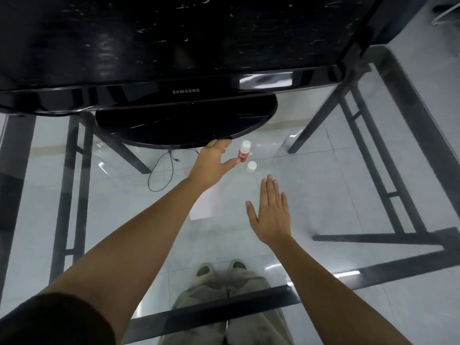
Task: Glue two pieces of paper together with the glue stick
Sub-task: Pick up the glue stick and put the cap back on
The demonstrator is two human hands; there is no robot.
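Colours on and beneath the glass table.
Glue stick (244, 152), just beyond the left hand's (214, 163) thumb: red label with white lettering, white cap. Paper (207, 204) under the left wrist: plain white. Monitor (174, 46) beyond both hands: glossy black, pale scuffs, silver lettering. Table frame (388, 170): black. Floor tiles (323, 195): pale grey. Trousers (239, 295): khaki.
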